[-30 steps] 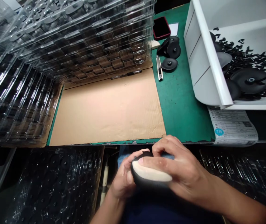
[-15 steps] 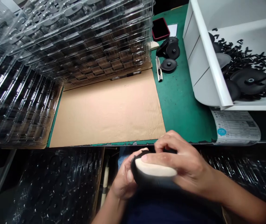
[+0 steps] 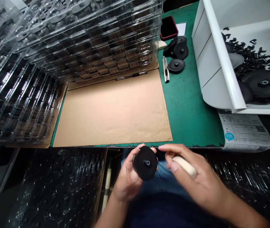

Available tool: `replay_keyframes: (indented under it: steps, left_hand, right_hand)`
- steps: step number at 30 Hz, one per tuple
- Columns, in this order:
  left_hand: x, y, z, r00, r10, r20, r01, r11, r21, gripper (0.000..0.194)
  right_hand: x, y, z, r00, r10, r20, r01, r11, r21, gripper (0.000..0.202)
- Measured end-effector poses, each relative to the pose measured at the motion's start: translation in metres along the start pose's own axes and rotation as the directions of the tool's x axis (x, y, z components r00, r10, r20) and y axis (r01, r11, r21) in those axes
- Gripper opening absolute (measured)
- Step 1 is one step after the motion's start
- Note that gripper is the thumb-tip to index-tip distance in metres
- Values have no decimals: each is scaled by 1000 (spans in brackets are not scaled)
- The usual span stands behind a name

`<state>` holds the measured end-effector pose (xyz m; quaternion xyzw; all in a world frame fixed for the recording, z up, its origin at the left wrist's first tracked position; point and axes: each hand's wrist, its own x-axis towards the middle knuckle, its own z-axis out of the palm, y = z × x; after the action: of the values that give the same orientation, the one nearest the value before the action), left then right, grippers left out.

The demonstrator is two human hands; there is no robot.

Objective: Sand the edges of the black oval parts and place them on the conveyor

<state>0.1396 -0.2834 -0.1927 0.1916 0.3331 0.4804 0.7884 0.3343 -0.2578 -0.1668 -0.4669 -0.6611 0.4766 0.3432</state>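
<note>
A round black disc (image 3: 145, 163) with a small raised hub faces up over my lap, just in front of the table edge. My left hand (image 3: 128, 180) holds it from the left, thumb on its lower left rim. To the right, my right hand (image 3: 194, 177) is wrapped round a smooth cream-coloured tool (image 3: 185, 166), its index finger stretched toward the disc. The tool and the disc are apart.
Cardboard (image 3: 116, 110) lies on the green table (image 3: 189, 107), with stacked clear trays (image 3: 97, 38) behind and left. A cutter (image 3: 165, 69), a pen (image 3: 131, 76) and black discs (image 3: 176, 65) lie farther back. A white bin (image 3: 211, 63) with small black parts stands right.
The tool has come away from the disc, and my right hand has moved right with it. The disc has turned its hub side up in my left hand. The view has shifted slightly.
</note>
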Motion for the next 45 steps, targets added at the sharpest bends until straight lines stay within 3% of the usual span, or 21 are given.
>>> replay_keyframes:
  steps: [4,9,12,15,18,22,27,32,35,37,40,41,45]
  left_hand:
    - [1,-8,-1,989,131,-69,-123,987,100,55]
    - [2,-15,5,978,156,-138,-135,979,152,57]
    - [1,-14,5,985,127,-118,-122,992,44,55]
    - [-3,-8,4,996,37,-86,-43,997,-59,55]
    - [-7,-1,4,996,-53,-73,45,993,-105,58]
    - [-7,3,8,998,-53,-23,49,987,-154,57]
    - [-4,4,6,974,-125,188,172,950,-261,56]
    - [-8,0,0,980,-128,155,166,951,-262,37]
    - [-9,-1,-2,978,-147,146,180,953,-243,42]
    - [-8,0,-2,977,-168,132,194,956,-219,48]
    - [-5,3,0,980,-161,120,184,958,-221,43]
    - [-4,4,1,978,-164,126,189,957,-219,41]
    - [-2,3,6,966,-213,148,234,962,-141,49]
  right_hand:
    - [-6,-11,12,965,42,258,17,975,-223,73]
    - [-9,-17,28,943,10,333,121,921,-371,97]
    - [-9,-15,31,913,-41,405,185,928,-324,98]
    - [-12,-7,27,897,-103,430,248,922,-296,85]
    - [-14,3,18,889,-150,432,303,901,-310,79]
    - [-12,12,-1,865,-204,459,378,865,-329,86]
    - [-7,20,-14,869,-309,386,444,831,-335,79]
    - [0,20,-5,917,-295,269,379,854,-356,72]
    - [3,16,1,955,-269,122,294,911,-290,64]
    - [5,12,2,973,-226,35,229,956,-184,48]
    - [7,6,4,987,-162,20,163,984,-67,10]
    - [8,5,5,989,-148,23,149,987,-59,8]
    - [14,5,13,995,-97,0,96,991,-98,29]
